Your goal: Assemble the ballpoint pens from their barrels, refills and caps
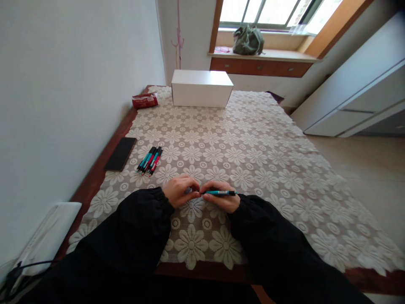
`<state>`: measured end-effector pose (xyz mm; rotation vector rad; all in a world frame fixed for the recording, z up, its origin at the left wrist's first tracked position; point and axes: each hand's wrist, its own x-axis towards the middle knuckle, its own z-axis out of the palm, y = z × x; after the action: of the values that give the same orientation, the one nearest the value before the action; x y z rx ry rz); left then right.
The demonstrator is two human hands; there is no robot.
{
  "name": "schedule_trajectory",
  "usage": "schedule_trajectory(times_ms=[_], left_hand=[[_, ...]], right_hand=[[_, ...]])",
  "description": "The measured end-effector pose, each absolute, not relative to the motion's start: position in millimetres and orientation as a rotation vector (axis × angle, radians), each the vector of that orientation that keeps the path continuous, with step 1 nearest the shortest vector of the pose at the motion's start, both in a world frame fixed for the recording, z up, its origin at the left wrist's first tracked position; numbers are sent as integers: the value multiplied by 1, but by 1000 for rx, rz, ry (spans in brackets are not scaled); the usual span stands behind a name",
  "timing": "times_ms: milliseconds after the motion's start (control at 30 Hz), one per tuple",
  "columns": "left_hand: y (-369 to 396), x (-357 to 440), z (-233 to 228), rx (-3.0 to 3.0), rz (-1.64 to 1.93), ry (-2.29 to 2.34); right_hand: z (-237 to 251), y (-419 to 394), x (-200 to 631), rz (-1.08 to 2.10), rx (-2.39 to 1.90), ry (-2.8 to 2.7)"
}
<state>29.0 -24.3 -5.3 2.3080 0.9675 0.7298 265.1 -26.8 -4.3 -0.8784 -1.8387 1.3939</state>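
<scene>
Between the fingers of my right hand [221, 201] lies a teal pen [220, 192] with black ends, held almost level just above the tablecloth. Its left end points at my left hand [181, 191], whose thumb and forefinger are pinched together at that tip. What the left fingertips grip is too small to make out. Farther left, several teal and red pens [150, 160] with black ends lie side by side on the lace tablecloth [236, 156]. A black phone-like slab [120, 154] lies flat beside them near the table's left edge.
A white box [201, 93] stands at the far end of the table, with a dark red packet [144, 101] to its left. A white power strip or similar device [50, 232] with black cables sits at the lower left. A green bag [248, 40] rests on the windowsill.
</scene>
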Motion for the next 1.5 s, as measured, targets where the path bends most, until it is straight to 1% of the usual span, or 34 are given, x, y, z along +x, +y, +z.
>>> schedule_trajectory(times_ms=[100, 233, 333, 400, 500, 667, 767, 1500], left_hand=[[-25, 30, -5, 2321, 758, 996], [-24, 31, -5, 2351, 674, 1078], [-23, 30, -6, 2332, 697, 1238], [-23, 29, -6, 2313, 724, 1316], [-23, 27, -6, 2368, 681, 1262], [-25, 28, -6, 2488, 592, 994], [-27, 30, -5, 2512, 598, 926], [-27, 30, -6, 2503, 577, 904]], right_hand=[[-2, -28, 266, 1195, -983, -1850], [5, -24, 270, 1065, -1024, -1870], [5, -21, 272, 991, -1068, -1898], [2, -20, 273, 1021, -1112, -1893], [-3, -18, 273, 1080, -1176, -1896], [-7, -17, 273, 933, -1207, -1992], [-8, -17, 272, 910, -1201, -2005], [-10, -17, 273, 969, -1229, -1971]])
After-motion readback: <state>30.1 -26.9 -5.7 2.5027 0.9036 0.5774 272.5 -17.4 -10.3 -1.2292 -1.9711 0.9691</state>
